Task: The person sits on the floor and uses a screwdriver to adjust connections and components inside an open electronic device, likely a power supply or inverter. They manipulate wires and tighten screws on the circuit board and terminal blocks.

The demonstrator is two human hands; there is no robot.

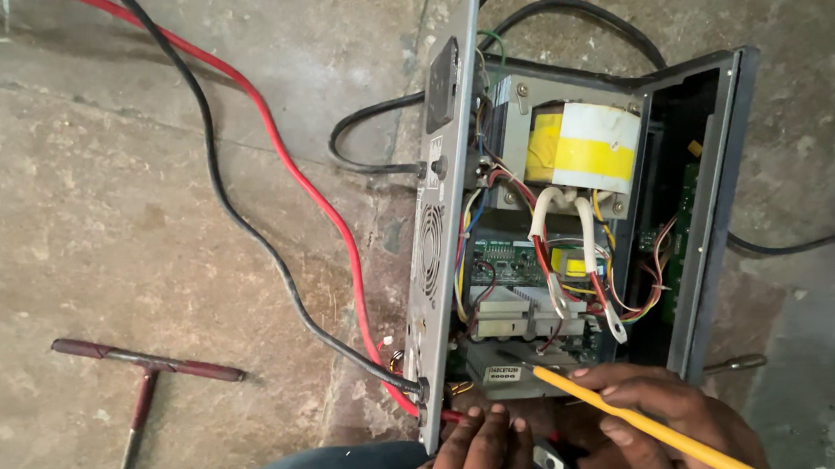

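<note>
Floor [91,189]: rough grey-brown concrete, stained, filling the whole view.
Opened unit [573,224]: a grey metal electrical case right of centre, its cover off so the inside shows; the fan-grilled panel stands on edge along its left side.
Cables: a red cable [279,151] and a black cable [224,194] run from the far left corner down to the panel's near end; another black cable [373,159] loops in at the far side of the panel.
Transformer [583,145]: wrapped in yellow and white tape, in the far part of the case.
Circuit board [508,262]: green, nearer than the transformer, crossed by red, white and yellow wires.
T-handled tool [143,376]: dark red, lying alone on the floor at the near left, well apart from the case.
Right hand [665,408]: at the near edge of the case, fingers closed round a yellow-handled screwdriver [636,420] — its metal tip points into the case's near end, beside a small white label.
Left hand [477,456]: fingers bent and resting against the near end of the panel — gripping nothing that can be made out.
</note>
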